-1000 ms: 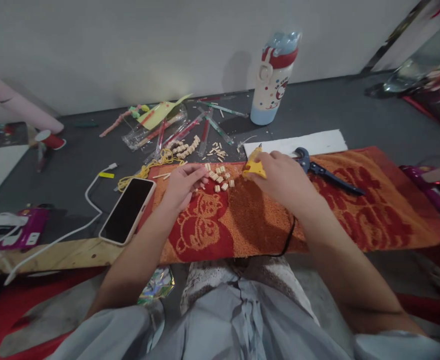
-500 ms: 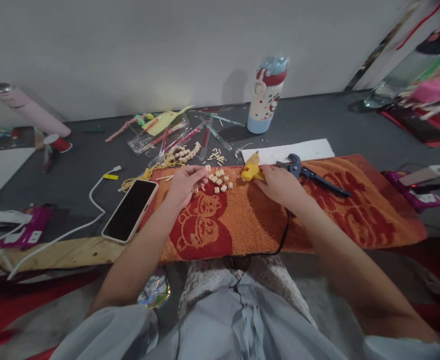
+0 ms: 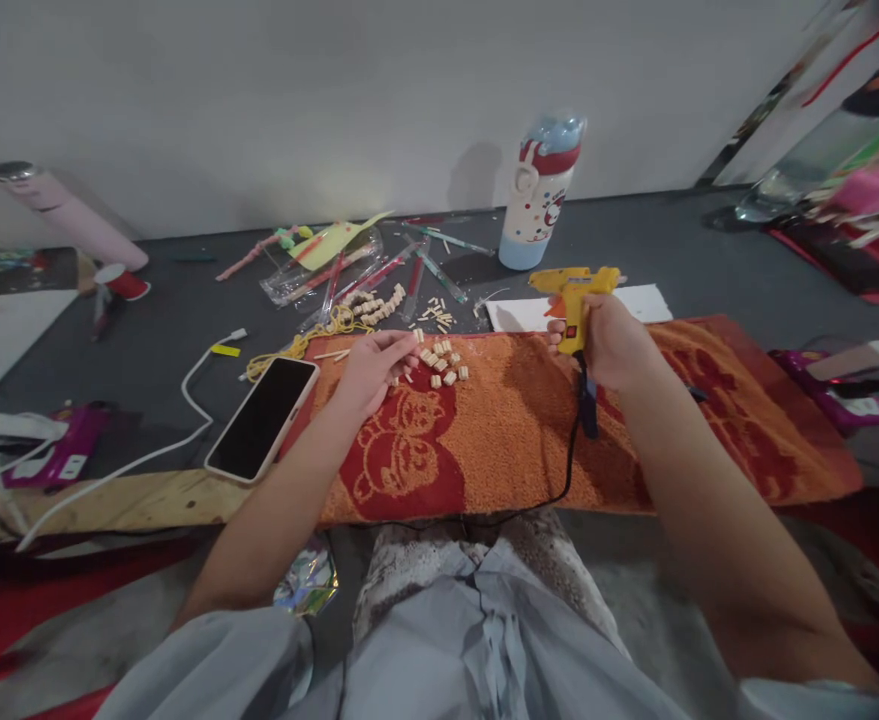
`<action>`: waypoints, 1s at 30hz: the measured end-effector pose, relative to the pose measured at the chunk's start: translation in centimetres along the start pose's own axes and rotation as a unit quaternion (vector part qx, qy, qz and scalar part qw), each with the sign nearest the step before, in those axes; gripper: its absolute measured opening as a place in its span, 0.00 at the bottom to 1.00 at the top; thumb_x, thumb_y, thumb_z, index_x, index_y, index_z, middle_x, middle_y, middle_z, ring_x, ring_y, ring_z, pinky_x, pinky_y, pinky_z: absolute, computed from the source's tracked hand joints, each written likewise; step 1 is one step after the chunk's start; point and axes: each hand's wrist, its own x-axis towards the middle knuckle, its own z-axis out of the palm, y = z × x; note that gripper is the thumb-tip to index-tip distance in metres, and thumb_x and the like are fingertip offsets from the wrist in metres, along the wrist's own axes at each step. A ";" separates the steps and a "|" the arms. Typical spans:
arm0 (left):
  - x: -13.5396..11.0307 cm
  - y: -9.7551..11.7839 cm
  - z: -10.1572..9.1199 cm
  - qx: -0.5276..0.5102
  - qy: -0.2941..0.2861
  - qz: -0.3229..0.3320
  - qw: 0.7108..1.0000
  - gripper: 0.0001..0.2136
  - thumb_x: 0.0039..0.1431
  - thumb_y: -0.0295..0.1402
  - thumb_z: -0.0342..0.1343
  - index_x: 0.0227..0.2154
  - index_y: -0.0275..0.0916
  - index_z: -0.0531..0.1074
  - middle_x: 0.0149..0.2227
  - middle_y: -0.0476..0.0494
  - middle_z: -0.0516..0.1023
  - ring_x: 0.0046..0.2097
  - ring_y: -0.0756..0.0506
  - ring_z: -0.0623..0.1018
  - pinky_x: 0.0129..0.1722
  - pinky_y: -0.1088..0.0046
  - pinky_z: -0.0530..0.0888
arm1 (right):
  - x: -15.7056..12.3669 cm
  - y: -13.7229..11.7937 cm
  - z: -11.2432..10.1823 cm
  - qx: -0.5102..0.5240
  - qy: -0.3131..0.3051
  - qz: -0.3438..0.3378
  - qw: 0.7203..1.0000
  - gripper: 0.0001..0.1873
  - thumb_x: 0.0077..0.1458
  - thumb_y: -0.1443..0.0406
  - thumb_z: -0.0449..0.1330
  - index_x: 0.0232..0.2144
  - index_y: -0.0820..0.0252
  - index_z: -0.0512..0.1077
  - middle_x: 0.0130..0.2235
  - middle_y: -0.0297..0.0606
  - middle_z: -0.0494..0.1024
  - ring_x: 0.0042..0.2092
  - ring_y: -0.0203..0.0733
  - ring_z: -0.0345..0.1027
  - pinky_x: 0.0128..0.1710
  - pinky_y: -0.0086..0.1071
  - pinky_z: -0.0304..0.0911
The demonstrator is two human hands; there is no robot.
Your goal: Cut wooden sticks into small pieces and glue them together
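Observation:
My right hand grips the handle of a yellow glue gun, held upright above the orange and red towel with its nozzle pointing left; its black cord runs down toward my lap. My left hand rests on the towel with its fingers curled in a pinch beside several small wooden pieces. What the fingertips pinch is too small to make out.
A phone lies face up left of the towel, with a white cable beside it. A white and blue bottle stands at the back. Plastic-wrapped sticks, yellow cord and a white sheet lie behind the towel.
My right hand has lifted the glue gun off the towel and turned it upright, moving it right. The blue-handled tool is now hidden behind that hand. My left hand has stayed put.

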 end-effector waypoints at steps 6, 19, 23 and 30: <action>-0.1 0.3 0.1 -0.029 0.038 0.027 0.998 0.18 0.32 0.39 0.73 0.24 0.33 0.75 0.21 0.51 0.76 0.22 0.56 0.72 0.22 0.83 0.67 | -0.7 -0.1 2.5 0.036 -0.078 -0.041 0.995 0.13 0.53 0.56 0.62 0.34 0.59 0.71 0.22 0.29 0.66 0.22 0.30 0.59 0.19 0.25 0.57; -0.6 0.6 0.4 -0.023 0.096 0.088 0.991 0.19 0.33 0.42 0.74 0.24 0.36 0.76 0.21 0.51 0.76 0.21 0.56 0.72 0.21 0.82 0.68 | -2.8 1.8 5.4 -0.133 -0.238 -0.097 0.957 0.29 0.53 0.40 0.57 0.20 0.58 0.71 0.21 0.37 0.74 0.21 0.35 0.66 0.19 0.28 0.60; -0.9 0.5 0.6 -0.014 0.100 0.108 0.989 0.18 0.34 0.42 0.74 0.24 0.36 0.76 0.20 0.51 0.75 0.21 0.55 0.73 0.21 0.81 0.68 | -3.3 1.9 5.5 -0.125 -0.251 -0.092 0.956 0.27 0.54 0.41 0.58 0.24 0.58 0.72 0.22 0.37 0.74 0.22 0.35 0.66 0.20 0.29 0.61; -1.3 0.6 0.9 0.025 0.098 0.123 0.987 0.14 0.40 0.40 0.72 0.24 0.37 0.76 0.20 0.51 0.75 0.21 0.54 0.72 0.22 0.78 0.69 | -3.6 2.2 5.2 -0.134 -0.269 -0.086 0.950 0.25 0.57 0.44 0.56 0.27 0.57 0.73 0.23 0.37 0.75 0.23 0.37 0.67 0.21 0.31 0.60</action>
